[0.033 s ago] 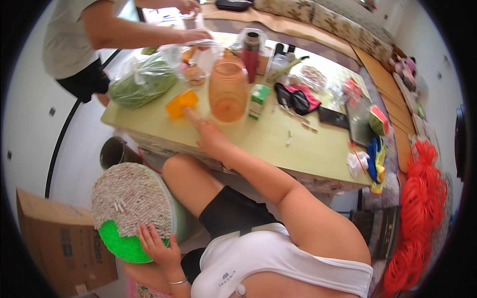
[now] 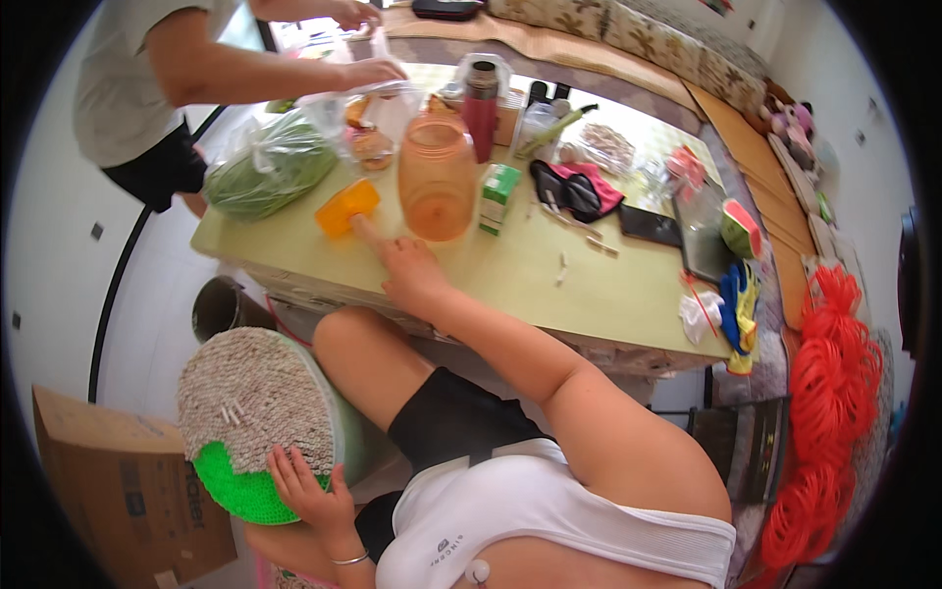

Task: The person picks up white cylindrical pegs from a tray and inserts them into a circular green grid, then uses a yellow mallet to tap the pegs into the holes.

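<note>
My left hand (image 2: 309, 489) lies with its fingers spread on the near edge of a round pad that tops a pale green drum. The pad is bright green mesh (image 2: 245, 491), mostly covered by tightly packed beige pieces (image 2: 265, 378). A few small white sticks (image 2: 234, 412) rest on it. Reaching over the table, my right hand (image 2: 414, 273) holds nothing. Its index finger is stretched out and touches a small orange plastic block or box (image 2: 347, 207); the other fingers are partly curled. Beside that stands a translucent orange jar (image 2: 435, 187).
A co-worker's hand (image 2: 373, 72) is at a plastic bag on the table (image 2: 471, 285). Around them are green produce in a bag (image 2: 270, 169), a dark red flask (image 2: 479, 113), a green-white carton (image 2: 498, 198), a black phone (image 2: 650, 226), red cord bundles (image 2: 829, 412) and a cardboard box (image 2: 128, 491).
</note>
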The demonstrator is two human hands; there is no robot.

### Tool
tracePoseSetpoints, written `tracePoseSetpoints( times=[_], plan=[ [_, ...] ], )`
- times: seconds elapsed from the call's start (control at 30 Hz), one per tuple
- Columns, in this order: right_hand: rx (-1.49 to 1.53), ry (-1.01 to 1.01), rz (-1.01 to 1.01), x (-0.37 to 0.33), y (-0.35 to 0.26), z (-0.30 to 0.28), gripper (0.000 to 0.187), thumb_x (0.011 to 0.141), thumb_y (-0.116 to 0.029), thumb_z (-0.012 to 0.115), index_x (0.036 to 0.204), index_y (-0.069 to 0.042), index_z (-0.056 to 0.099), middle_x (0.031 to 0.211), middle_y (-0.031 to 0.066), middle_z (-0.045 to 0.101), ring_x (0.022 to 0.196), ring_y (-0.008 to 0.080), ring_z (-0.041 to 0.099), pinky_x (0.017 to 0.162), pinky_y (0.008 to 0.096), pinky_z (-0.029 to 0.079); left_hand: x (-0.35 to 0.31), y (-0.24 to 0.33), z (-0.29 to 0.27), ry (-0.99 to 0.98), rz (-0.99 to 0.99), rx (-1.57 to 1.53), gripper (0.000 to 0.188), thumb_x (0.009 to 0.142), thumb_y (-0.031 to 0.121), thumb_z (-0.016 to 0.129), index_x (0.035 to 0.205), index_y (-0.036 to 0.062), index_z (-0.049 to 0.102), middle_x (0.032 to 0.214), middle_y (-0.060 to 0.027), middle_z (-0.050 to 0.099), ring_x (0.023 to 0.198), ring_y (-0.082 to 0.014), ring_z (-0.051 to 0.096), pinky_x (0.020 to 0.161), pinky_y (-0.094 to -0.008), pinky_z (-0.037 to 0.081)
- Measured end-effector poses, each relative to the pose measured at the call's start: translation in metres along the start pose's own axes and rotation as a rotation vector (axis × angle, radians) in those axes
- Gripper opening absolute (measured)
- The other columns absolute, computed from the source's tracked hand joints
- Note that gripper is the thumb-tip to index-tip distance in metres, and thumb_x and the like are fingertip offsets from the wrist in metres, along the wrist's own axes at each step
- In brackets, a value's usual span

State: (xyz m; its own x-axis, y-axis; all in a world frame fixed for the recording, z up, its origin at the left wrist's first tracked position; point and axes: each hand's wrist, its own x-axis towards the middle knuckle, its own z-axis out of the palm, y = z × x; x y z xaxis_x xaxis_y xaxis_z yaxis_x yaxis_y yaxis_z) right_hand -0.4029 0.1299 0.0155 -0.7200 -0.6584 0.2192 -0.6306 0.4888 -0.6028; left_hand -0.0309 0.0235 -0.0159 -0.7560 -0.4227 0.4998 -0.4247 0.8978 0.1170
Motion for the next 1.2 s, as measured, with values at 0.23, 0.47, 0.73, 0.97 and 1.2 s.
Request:
tracePoseSetpoints(
  times=[0.23, 0.47, 0.73, 0.97, 1.2],
  plan=[
    [0.026, -0.127, -0.12, -0.066, -0.021, -0.025, 0.036, 0.082, -0.019, 0.072, 0.107, 0.002, 0.06, 0.111, 0.0212, 0.059, 0.107, 0.0379, 0.058, 0.095, 0.0454, 0.047, -0.004, 0.001, 0.0, -0.061, 0.061, 0.047, 0.076, 0.098, 0.047, 0.055, 0.148, -0.007, 0.036, 0.155, -0.0256, 0.036, 0.142, -0.047, 0.033, 0.115, -0.0554, 0.029],
    [0.081, 0.016, -0.239, -0.108, -0.012, -0.011, 0.027, 0.08, -0.024, 0.073, 0.091, -0.001, 0.063, 0.095, 0.0171, 0.061, 0.092, 0.0357, 0.062, 0.084, 0.0458, 0.05, -0.006, 0.006, -0.001, -0.073, 0.087, 0.157, 0.083, 0.097, 0.05, 0.054, 0.152, -0.0072, 0.028, 0.159, -0.0244, 0.029, 0.144, -0.0436, 0.031, 0.118, -0.0524, 0.026],
    [0.102, -0.113, -0.205, -0.124, -0.018, -0.023, 0.024, 0.085, -0.023, 0.07, 0.093, -0.001, 0.063, 0.095, 0.0167, 0.062, 0.095, 0.0354, 0.064, 0.081, 0.0456, 0.052, -0.006, 0.014, -0.004, -0.112, 0.02, 0.127, 0.096, 0.085, 0.039, 0.071, 0.154, -0.006, 0.022, 0.162, -0.0217, 0.023, 0.149, -0.0397, 0.024, 0.12, -0.049, 0.022],
    [0.066, 0.115, 0.015, -0.159, 0.025, -0.095, 0.022, 0.089, -0.014, 0.064, 0.11, -0.007, 0.067, 0.101, 0.0168, 0.068, 0.091, 0.0365, 0.066, 0.08, 0.0437, 0.054, -0.012, 0.013, -0.005, -0.136, -0.025, 0.154, 0.097, 0.079, 0.029, 0.075, 0.154, -0.0049, 0.024, 0.161, -0.0212, 0.025, 0.148, -0.04, 0.026, 0.119, -0.0507, 0.024],
    [-0.511, 0.751, 0.294, -0.281, 0.198, -0.254, 0.032, 0.088, 0.0, 0.048, 0.115, -0.003, 0.066, 0.108, 0.0194, 0.068, 0.104, 0.0373, 0.063, 0.091, 0.0458, 0.05, -0.009, 0.023, -0.008, -0.099, 0.006, 0.099, 0.094, 0.077, 0.021, 0.077, 0.153, -0.0037, 0.027, 0.16, -0.0192, 0.029, 0.148, -0.0376, 0.027, 0.121, -0.0469, 0.023]
  ],
)
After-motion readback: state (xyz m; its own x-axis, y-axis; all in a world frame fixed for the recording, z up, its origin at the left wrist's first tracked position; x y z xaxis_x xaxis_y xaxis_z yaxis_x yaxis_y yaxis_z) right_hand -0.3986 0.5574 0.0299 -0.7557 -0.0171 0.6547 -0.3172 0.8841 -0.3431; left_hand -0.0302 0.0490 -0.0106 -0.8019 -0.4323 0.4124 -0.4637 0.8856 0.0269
